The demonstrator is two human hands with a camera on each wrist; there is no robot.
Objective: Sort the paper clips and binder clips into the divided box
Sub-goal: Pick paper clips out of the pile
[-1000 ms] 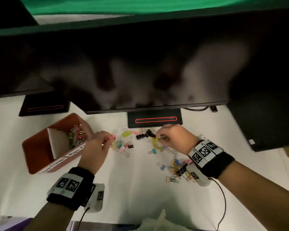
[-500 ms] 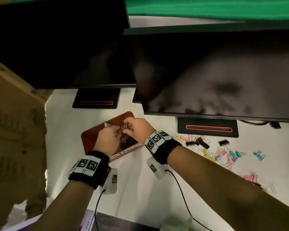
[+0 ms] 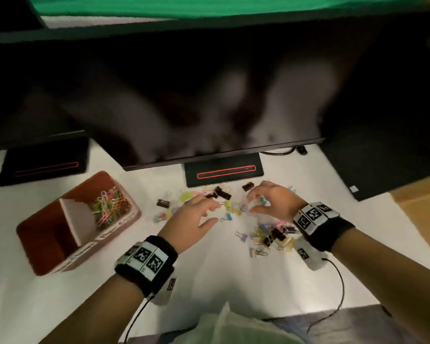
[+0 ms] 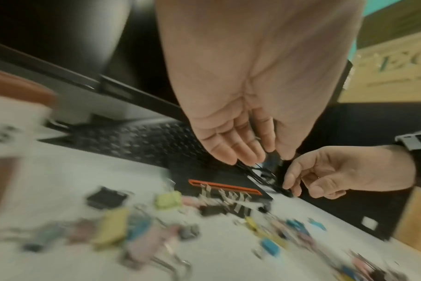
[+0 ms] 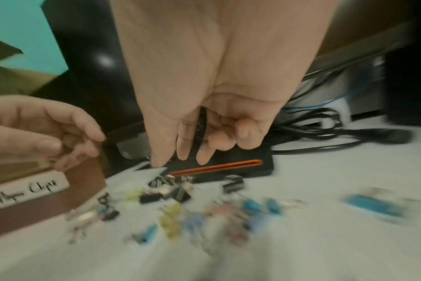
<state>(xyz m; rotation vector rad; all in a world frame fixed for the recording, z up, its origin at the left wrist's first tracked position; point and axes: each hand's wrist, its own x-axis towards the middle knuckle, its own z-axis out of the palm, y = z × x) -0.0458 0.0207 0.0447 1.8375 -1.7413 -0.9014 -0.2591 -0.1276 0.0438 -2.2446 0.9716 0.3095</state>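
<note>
A brown divided box stands at the left; its far compartment holds colourful paper clips, and its front bears a "Paper Clips" label. Black and pastel binder clips lie scattered before the monitor stand, with a second cluster nearer me. My left hand hovers over the scatter with relaxed, spread fingers and holds nothing I can see. My right hand hangs just right of it, fingers arched down over the clips with nothing visibly between them. Both wrist views are motion-blurred: left hand, right hand.
A dark monitor overhangs the back of the white table; its stand sits right behind the clips, another stand behind the box. Cables lie at the back right. A cardboard box stands right, a plastic bag at the near edge.
Half a second ago both hands were together over the box's paper-clip compartment. They have since swung right and now hover above the scattered binder clips.
</note>
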